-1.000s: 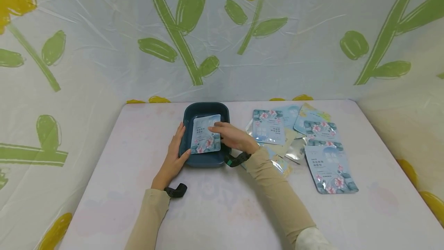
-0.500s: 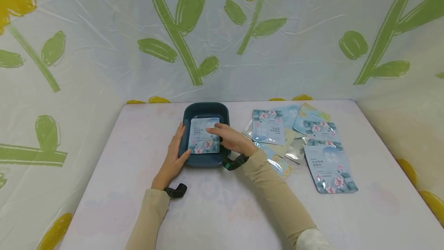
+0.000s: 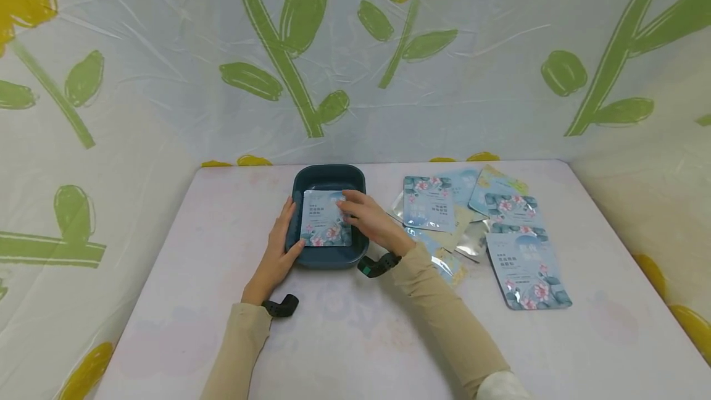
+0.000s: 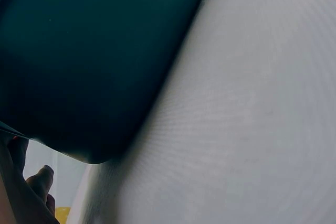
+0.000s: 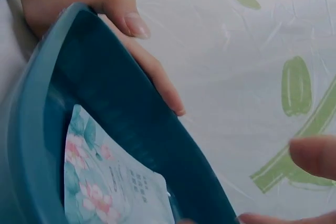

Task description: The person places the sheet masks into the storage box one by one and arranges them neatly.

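A dark teal plastic basin stands on the table, and inside it lies a flat pale-blue sachet printed with pink flowers. My left hand lies along the basin's left side, fingers straight against the outer wall, thumb by the front-left rim. Its fingers show at the lower left of the left wrist view, beside the basin wall. Over the sachet's right edge, my right hand reaches in with loosely spread fingers; in the right wrist view one fingertip is apart from the sachet.
Right of the basin lies a loose spread of similar sachets, including a flowered one, a yellow-blue one and a silver one. Another flowered sachet lies stacked nearer the front. A flower-printed cloth hangs behind the table.
The sachet has come down and straightened, now flat in the basin. My right hand's fingers have loosened from its right edge. My left hand has stayed at the basin's side.
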A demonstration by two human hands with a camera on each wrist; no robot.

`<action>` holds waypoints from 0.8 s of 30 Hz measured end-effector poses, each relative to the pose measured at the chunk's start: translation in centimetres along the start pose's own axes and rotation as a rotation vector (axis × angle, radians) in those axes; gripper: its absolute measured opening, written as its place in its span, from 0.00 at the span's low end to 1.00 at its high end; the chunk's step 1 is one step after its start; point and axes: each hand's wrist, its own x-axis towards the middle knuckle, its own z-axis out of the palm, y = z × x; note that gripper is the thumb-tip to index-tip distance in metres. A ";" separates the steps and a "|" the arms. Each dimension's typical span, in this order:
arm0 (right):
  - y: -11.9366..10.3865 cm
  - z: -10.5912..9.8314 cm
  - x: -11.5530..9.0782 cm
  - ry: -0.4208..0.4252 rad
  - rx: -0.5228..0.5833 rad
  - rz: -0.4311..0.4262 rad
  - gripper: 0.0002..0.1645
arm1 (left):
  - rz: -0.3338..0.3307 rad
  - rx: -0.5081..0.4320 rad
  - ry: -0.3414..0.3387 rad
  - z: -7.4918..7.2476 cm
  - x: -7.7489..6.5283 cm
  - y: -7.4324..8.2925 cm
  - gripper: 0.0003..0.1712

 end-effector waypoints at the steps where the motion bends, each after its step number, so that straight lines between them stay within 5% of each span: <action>1: 0.0 -0.2 -0.1 0.007 0.024 -0.040 0.39 | -0.002 0.001 0.000 0.0 0.0 0.0 0.46; 10: 0.7 -2.1 -0.3 0.109 0.222 -0.317 0.29 | 0.005 0.005 0.001 0.0 -0.1 0.1 0.45; 24: 1.2 -7.3 -1.2 0.380 0.066 -0.470 0.22 | -0.028 0.012 -0.010 0.0 -0.2 0.1 0.46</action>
